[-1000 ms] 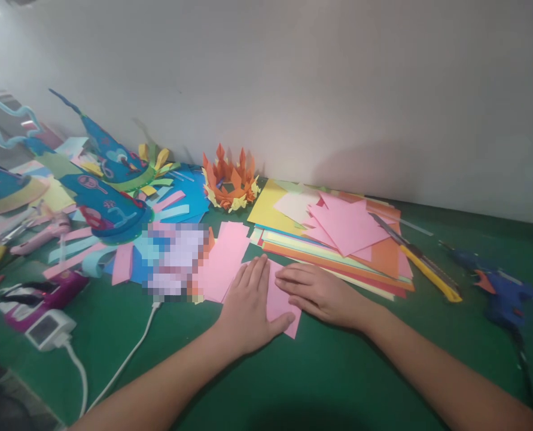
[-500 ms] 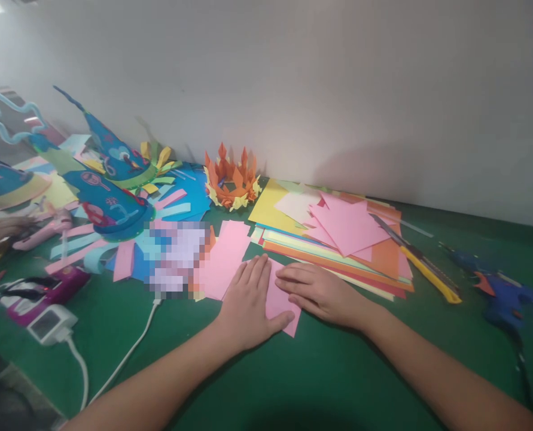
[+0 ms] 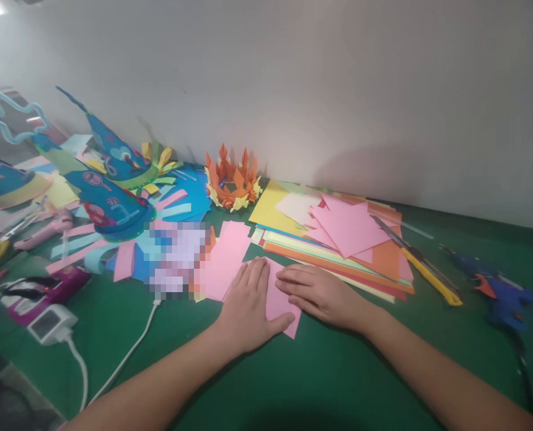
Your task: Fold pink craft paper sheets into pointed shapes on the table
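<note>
A piece of pink paper [image 3: 279, 299] lies on the green tabletop [image 3: 266, 383], partly covered by both hands. My left hand [image 3: 250, 305] rests flat across its left part, fingers stretched forward and thumb out to the right. From the right, my right hand [image 3: 320, 293] presses its outstretched fingertips on the paper's right edge. Neither hand grips anything. Left of my left hand lie more pink sheets [image 3: 225, 257]. Behind my right hand is a stack of coloured paper [image 3: 320, 251] with pink squares [image 3: 351, 224] on top.
An orange paper crown [image 3: 233, 179] stands by the wall. Decorated blue cone hats [image 3: 113, 203] fill the left. A utility knife [image 3: 428, 272] leans on the stack; a blue glue gun [image 3: 506, 299] lies far right. At left are a pink glue gun [image 3: 46, 230] and a power strip [image 3: 46, 305].
Both my hands stay in nearly the same place on the pink paper. At the far left, another person's hand has left the view, exposing yellow-handled scissors.
</note>
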Demonstrator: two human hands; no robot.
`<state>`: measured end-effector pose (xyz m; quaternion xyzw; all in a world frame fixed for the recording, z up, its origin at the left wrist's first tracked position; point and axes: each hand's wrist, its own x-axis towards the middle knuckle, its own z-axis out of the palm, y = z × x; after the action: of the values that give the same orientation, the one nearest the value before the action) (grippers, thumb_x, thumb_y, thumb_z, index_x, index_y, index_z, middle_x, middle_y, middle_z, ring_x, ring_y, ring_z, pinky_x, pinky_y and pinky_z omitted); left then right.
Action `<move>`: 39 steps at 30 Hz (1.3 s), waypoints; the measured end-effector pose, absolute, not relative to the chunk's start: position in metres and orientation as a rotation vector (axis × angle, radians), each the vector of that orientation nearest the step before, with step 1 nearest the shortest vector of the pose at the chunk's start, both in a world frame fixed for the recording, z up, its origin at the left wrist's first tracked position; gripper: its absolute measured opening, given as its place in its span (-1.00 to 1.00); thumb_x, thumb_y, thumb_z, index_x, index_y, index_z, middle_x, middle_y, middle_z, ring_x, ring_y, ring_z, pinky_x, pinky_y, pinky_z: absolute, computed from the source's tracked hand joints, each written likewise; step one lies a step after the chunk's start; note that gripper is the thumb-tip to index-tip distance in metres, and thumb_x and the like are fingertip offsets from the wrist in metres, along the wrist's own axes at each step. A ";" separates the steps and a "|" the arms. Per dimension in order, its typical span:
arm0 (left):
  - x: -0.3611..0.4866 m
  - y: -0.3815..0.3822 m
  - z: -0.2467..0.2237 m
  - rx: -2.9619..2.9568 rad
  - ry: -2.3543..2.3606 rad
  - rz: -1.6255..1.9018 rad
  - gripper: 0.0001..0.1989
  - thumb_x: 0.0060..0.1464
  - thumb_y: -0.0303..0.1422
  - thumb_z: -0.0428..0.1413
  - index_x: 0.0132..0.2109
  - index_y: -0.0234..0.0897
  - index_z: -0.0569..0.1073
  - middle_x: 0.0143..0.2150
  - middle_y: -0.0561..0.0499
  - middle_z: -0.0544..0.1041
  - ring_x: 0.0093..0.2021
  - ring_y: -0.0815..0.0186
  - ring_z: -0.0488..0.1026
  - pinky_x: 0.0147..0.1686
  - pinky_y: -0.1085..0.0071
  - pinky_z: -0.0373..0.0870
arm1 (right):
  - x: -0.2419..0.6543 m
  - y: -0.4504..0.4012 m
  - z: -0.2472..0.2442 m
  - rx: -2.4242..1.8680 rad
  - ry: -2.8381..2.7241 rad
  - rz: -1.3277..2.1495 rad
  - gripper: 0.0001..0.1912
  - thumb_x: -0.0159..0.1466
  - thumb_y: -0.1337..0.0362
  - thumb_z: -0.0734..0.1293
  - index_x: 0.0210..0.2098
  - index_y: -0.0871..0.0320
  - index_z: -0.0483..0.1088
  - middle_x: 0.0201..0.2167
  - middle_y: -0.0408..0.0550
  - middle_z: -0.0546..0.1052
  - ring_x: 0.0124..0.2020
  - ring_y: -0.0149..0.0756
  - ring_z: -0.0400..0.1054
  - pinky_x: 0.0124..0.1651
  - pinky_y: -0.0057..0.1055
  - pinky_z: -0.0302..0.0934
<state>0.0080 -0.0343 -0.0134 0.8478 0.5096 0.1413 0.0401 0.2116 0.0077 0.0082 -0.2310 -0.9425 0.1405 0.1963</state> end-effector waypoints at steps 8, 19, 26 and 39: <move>0.008 -0.036 -0.014 2.610 1.575 0.479 -0.22 0.04 0.14 -0.05 0.13 -0.51 0.25 0.20 -0.38 0.26 0.25 -0.07 0.14 0.21 0.00 0.08 | 0.211 0.008 0.008 -0.636 -2.659 0.414 -0.68 0.36 0.29 0.14 0.06 0.17 0.35 0.01 0.08 0.45 0.05 -0.18 0.29 0.09 -0.15 0.24; 0.006 -0.034 -0.013 2.607 1.545 0.374 -0.15 0.06 0.13 -0.06 0.23 -0.55 0.16 0.30 -0.34 0.12 0.30 -0.06 0.04 0.25 0.04 0.00 | 0.212 0.007 0.006 -0.655 -2.673 0.346 -0.67 0.37 0.28 0.14 0.05 0.21 0.37 0.05 0.08 0.43 0.08 -0.16 0.29 0.11 -0.14 0.24; 0.007 -0.032 -0.009 2.613 1.530 0.365 -0.16 0.05 0.13 -0.06 0.21 -0.53 0.16 0.29 -0.34 0.15 0.29 -0.06 0.07 0.24 0.04 0.02 | 0.212 0.009 0.004 -0.649 -2.667 0.349 -0.67 0.37 0.28 0.14 0.05 0.20 0.37 0.06 0.08 0.43 0.08 -0.15 0.28 0.11 -0.14 0.24; -0.001 -0.018 0.005 2.655 1.420 0.428 -0.51 0.16 -0.06 0.00 0.04 -0.38 0.30 0.14 -0.26 0.37 0.13 0.01 0.30 0.10 0.06 0.23 | 0.211 0.008 0.005 -0.653 -2.670 0.357 -0.67 0.38 0.27 0.13 0.05 0.18 0.36 0.04 0.08 0.44 0.06 -0.15 0.29 0.10 -0.14 0.24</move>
<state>-0.0012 -0.0179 0.0045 0.8719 0.4664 0.1407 0.0503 0.2113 0.0084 0.0049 -0.2317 -0.9469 0.1268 0.1837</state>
